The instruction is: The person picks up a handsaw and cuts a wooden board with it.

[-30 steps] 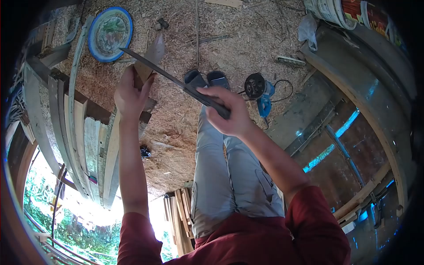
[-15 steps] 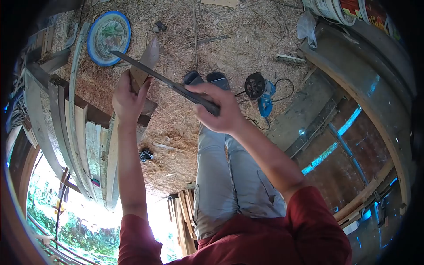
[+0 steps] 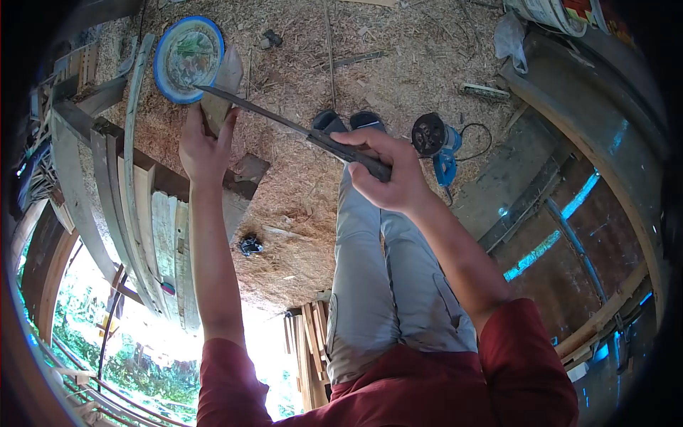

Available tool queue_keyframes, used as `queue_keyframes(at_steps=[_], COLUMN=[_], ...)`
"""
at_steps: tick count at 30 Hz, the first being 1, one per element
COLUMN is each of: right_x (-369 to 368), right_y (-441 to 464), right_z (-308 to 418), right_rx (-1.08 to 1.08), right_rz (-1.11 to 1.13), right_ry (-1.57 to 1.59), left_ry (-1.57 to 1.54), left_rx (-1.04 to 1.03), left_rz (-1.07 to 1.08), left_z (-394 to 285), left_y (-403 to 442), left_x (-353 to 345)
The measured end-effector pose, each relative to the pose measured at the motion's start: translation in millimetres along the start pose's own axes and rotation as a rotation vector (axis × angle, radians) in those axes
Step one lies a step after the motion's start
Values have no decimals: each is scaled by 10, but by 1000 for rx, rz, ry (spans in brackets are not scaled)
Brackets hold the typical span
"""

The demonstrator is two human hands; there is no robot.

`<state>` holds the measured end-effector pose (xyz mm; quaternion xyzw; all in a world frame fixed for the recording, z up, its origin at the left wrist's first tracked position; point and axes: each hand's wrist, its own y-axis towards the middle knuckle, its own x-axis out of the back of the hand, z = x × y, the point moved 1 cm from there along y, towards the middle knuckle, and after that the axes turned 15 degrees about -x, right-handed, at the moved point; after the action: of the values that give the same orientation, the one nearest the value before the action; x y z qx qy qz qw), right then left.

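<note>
In my left hand (image 3: 203, 151) I grip a flat, pointed piece of wood (image 3: 227, 80) near its lower end, tip upward. My right hand (image 3: 393, 169) is wrapped around the dark handle of a long knife (image 3: 277, 121). Its narrow blade slants up to the left and crosses the piece of wood, its tip past the wood's left edge. I cannot tell whether blade and wood touch. Beyond my left hand, a blue-rimmed basin (image 3: 163, 77) stands on the floor, partly covered by the wood and blade tip.
Wood shavings cover the floor (image 3: 284, 78). A blue power tool (image 3: 445, 153) with a cord lies right of my feet. Long boards (image 3: 142, 206) stand along the left; a large curved timber piece (image 3: 605, 117) is on the right. A clear plastic bag (image 3: 510, 43) hangs by a bucket (image 3: 548, 18).
The view has shifted, so the surroundings sit a little further right. The pointed wood has turned and stands more upright. The knife still crosses it, and both hands keep their grip.
</note>
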<state>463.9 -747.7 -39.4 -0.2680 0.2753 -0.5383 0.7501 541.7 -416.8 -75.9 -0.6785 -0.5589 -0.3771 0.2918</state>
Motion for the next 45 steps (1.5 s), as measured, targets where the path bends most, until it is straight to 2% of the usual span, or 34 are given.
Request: queue_keyframes(at_steps=[4,6,12,14,18,21,23,25,27,29,32,34,35,37,38,41,45], right_x=[176,309,726,716,566,424,314,197,70,4,-23,-23,-49,-111,-96,-83,-348], right_y=[-89,-200,-367,-399,-464,-476,-497,-530,-563,-582,-570,-547,-533,-515,-475,-379,-359], right_z=[1,63,-140,-94,55,105,156,263,415,521,673,762,828,957,964,1029,1249], right_rx=[49,62,33,42,55,59,68,82,51,82,81,94,97,75,89,70,43], right_rz=[31,-80,-159,-166,-189,-165,-119,-75,-86,-16,-22,-28,5,-63,-57,-3,33], right_ry=[98,260,236,223,256,244,318,296,326,302,261,300,282,262,226,204,168], left_ry=[-24,-12,-32,171,360,229,78,62,177,28,109,30,40,-41,-85,-49,-24], left_rx=[8,25,81,-188,-121,-32,-78,-51,111,77,78,106,133,141,85,106,49], left_rz=[-3,2,-20,-110,-143,-147,-119,-126,132,96,21,172,148,268,191,227,119], left_z=[-27,-42,-101,-71,-120,-244,-284,-462,-689,-706,-849,-964,-1028,-1144,-1138,-1189,-1168], left_y=[-7,3,6,17,-81,-142,-223,-287,-320,-436,-617,-732,-776,-871,-968,-1143,-1356], left_x=[-1,6,87,162,431,603,649,753,911,999,1190,1317,1380,1481,1456,1464,1477])
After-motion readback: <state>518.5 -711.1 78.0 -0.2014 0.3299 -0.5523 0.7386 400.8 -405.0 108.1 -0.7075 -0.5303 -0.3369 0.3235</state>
